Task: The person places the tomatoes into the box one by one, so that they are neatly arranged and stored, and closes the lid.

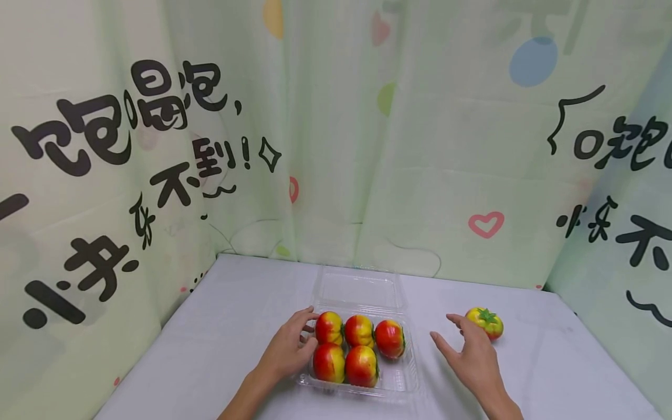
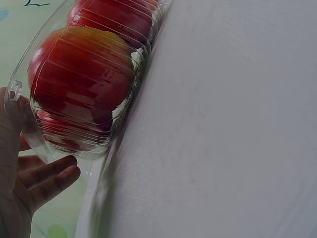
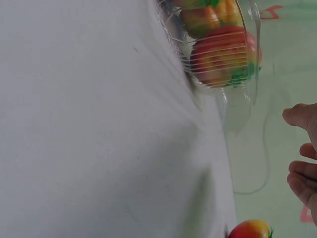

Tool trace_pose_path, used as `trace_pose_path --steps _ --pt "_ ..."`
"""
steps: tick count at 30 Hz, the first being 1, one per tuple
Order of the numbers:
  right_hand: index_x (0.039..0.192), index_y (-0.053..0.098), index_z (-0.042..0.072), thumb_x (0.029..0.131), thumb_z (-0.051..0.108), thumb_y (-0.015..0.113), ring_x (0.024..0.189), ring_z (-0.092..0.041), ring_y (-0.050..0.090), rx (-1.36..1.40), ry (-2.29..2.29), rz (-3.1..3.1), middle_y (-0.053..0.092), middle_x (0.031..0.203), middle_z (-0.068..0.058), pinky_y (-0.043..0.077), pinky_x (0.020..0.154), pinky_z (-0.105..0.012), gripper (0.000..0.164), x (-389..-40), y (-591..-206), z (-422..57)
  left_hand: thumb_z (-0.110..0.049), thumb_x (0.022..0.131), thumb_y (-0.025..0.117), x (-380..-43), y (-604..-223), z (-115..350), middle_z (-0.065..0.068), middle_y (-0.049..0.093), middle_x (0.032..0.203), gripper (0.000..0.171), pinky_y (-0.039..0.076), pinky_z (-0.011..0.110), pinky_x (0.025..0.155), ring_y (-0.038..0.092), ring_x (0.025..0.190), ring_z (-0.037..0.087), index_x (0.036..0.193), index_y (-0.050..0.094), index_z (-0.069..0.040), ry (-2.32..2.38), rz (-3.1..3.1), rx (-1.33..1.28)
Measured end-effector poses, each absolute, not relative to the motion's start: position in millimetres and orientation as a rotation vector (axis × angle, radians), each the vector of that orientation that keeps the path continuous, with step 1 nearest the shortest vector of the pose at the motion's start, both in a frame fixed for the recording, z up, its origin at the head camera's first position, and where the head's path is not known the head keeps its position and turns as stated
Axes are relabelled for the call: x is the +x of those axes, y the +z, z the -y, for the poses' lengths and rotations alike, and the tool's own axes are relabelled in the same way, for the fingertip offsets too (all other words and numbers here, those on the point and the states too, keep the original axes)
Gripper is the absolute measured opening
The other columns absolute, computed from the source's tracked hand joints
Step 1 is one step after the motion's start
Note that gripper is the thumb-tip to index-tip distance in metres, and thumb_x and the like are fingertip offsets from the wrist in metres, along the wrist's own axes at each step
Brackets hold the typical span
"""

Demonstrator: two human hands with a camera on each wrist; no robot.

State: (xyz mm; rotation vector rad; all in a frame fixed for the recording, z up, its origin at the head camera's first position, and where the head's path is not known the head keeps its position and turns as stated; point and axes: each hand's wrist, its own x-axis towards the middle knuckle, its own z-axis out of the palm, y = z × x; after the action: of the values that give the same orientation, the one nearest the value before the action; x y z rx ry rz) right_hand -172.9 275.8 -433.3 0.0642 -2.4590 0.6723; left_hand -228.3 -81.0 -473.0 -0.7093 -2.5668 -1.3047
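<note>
In the head view a clear plastic clamshell box (image 1: 396,382) lies on the table, its lid (image 1: 359,290) folded open toward the back. Several red-and-yellow persimmon-like fruits (image 1: 362,366) sit in it in two rows; the front right corner holds none. My left hand (image 1: 287,350) is at the box's left side, fingers spread and loosely extended, thumb by the rim. The left wrist view shows its fingers (image 2: 52,178) just past the box's wall. My right hand (image 1: 475,359) hovers right of the box, thumb and fingers apart, holding nothing. Just beyond it lies another such fruit (image 1: 485,322) with green leaves.
A white cloth covers the table (image 1: 241,291). A pale green curtain (image 1: 336,146) with black lettering, hearts and dots hangs behind it and along both sides.
</note>
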Motion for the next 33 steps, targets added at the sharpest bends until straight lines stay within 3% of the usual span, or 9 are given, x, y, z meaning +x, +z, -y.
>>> trace_pose_path --steps 11,15,20,28,33 --pt "0.122 0.064 -0.010 0.084 0.018 0.083 0.103 -0.046 0.066 0.042 0.662 2.477 0.067 0.118 -0.030 0.053 0.085 -0.062 0.051 -180.2 -434.6 -290.6 -0.010 0.091 0.061 -229.0 -473.1 80.7 0.019 0.056 0.146 0.042 0.062 0.030 0.083 0.070 0.098 0.019 0.132 0.062 -0.003 -1.301 2.564 -0.715" --pt "0.120 0.064 -0.010 0.083 0.018 0.083 0.091 -0.041 0.067 0.039 0.648 2.462 0.069 0.108 -0.027 0.055 0.078 -0.059 0.051 -183.5 -434.0 -296.1 -0.010 0.091 0.061 -229.2 -473.5 80.6 0.019 0.055 0.146 0.042 0.062 0.031 0.083 0.070 0.097 0.019 0.132 0.062 -0.004 -1.301 2.561 -0.720" --pt "0.119 0.065 -0.009 0.081 0.018 0.084 0.083 -0.031 0.058 0.018 0.624 2.456 0.069 0.099 -0.020 0.051 0.072 -0.052 0.050 -187.4 -434.2 -302.7 -0.010 0.091 0.061 -229.3 -473.9 80.7 0.018 0.055 0.146 0.042 0.062 0.031 0.084 0.070 0.098 0.019 0.132 0.062 -0.004 -1.307 2.564 -0.715" --pt "0.121 0.063 -0.012 0.084 0.017 0.081 0.105 -0.047 0.061 0.008 0.652 2.485 0.067 0.114 -0.031 0.051 0.084 -0.065 0.050 -191.3 -432.9 -309.9 -0.010 0.091 0.061 -228.9 -473.2 80.7 0.018 0.055 0.146 0.042 0.062 0.032 0.084 0.070 0.098 0.019 0.133 0.062 -0.004 -1.295 2.566 -0.707" --pt "0.123 0.061 -0.013 0.086 0.017 0.080 0.102 -0.049 0.060 -0.019 0.649 2.503 0.066 0.114 -0.032 0.052 0.084 -0.064 0.051 -195.5 -431.9 -315.1 -0.010 0.091 0.061 -228.3 -473.0 80.5 0.018 0.055 0.146 0.042 0.062 0.032 0.084 0.070 0.098 0.020 0.133 0.062 -0.004 -1.294 2.563 -0.712"
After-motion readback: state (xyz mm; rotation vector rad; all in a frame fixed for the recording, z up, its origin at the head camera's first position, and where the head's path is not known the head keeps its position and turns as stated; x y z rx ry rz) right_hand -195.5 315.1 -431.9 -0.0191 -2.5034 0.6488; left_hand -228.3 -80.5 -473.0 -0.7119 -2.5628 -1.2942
